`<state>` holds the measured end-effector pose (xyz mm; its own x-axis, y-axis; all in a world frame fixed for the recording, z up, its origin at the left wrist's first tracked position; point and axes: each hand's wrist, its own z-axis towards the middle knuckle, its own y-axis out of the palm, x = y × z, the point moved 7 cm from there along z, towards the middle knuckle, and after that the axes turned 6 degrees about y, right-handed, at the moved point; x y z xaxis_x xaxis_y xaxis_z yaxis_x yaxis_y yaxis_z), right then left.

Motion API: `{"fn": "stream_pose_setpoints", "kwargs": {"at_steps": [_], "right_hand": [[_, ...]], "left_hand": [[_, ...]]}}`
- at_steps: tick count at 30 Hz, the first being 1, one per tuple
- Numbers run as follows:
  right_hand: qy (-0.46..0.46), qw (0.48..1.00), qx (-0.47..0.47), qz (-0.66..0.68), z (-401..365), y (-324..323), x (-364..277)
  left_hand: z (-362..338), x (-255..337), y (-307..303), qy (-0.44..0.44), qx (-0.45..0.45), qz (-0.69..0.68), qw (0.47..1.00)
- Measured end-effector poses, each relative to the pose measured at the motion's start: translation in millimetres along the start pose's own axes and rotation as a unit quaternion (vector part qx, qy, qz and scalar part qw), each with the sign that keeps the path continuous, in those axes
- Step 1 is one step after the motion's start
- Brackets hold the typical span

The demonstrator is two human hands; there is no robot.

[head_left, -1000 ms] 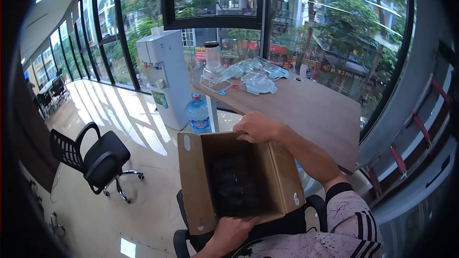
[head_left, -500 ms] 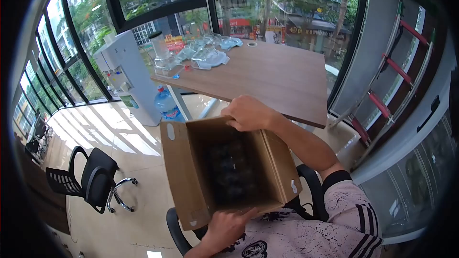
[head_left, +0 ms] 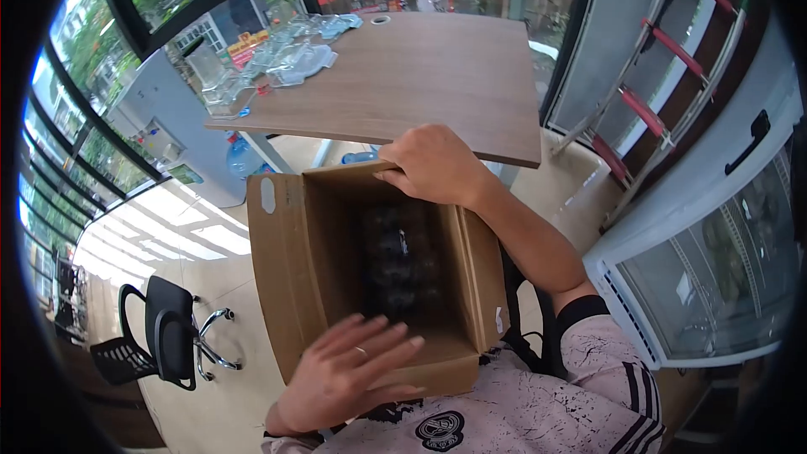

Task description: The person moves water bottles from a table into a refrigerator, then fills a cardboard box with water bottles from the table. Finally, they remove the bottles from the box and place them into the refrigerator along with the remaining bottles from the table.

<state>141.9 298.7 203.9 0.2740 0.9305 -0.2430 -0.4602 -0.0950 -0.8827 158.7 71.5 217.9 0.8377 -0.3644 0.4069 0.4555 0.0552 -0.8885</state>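
Observation:
An open cardboard box [head_left: 282,261] sits in front of my body with its flaps folded outward. Deep inside stand several dark, shiny see-through things [head_left: 402,256], too shaded to name. My right hand [head_left: 437,164] reaches across and grips the box's far edge, fingers curled over the rim. Above the near edge hovers my left hand [head_left: 349,378], fingers spread and holding nothing, partly hiding that rim.
Beyond the box is a wooden table [head_left: 437,67] bearing clear plastic packaging [head_left: 294,59] and a tape roll [head_left: 381,21]. A water dispenser [head_left: 168,126] and black chair [head_left: 168,332] are left; a ladder [head_left: 651,113] and glass-door fridge [head_left: 714,286] are right.
My left hand has let go of the box's near edge, risen over it and spread its fingers. My right hand keeps its grip. The camera view has shifted, and the box shows further left.

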Motion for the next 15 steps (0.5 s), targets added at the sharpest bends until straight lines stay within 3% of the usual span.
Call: {"fn": "stream_pose_setpoints", "kwargs": {"at_steps": [6,8,14,15], "right_hand": [[0.056,0.998,0.002,-0.029,-17,-9,26],[0.09,0.995,0.013,-0.043,-24,-15,35],[0.119,0.989,0.018,-0.082,-38,-20,51],[0.112,0.992,0.02,-0.062,-38,-19,52]], "left_hand": [[23,-51,-45,-0.078,0.076,0.139,0.984],[30,-81,-45,-0.123,0.153,0.047,0.979],[51,-130,-15,-0.121,0.227,-0.079,0.963],[52,-140,-8,-0.156,0.238,-0.152,0.947]]}}
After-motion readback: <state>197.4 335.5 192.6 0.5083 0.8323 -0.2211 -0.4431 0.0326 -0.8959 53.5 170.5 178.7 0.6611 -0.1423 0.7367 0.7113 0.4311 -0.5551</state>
